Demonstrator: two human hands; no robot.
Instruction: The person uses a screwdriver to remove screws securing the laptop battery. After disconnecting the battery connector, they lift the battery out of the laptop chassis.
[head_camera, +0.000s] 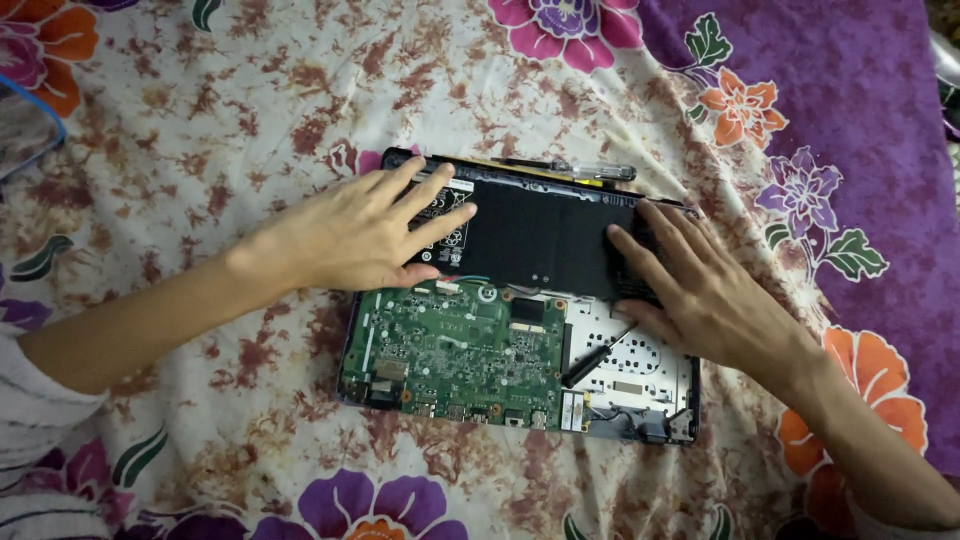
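Lying flat with fingers spread, the left hand (350, 235) and right hand (700, 290) were pressed on the laptop battery (540, 240).

A bed or similar soft surface is covered with a cream cloth (200, 140) mottled rust-brown and printed with purple and orange flowers. An opened laptop base (520, 340) lies on it, directly under the fingers (440, 200) of both hands. A clear blue-edged container (25, 125) sits well left of the fingers.
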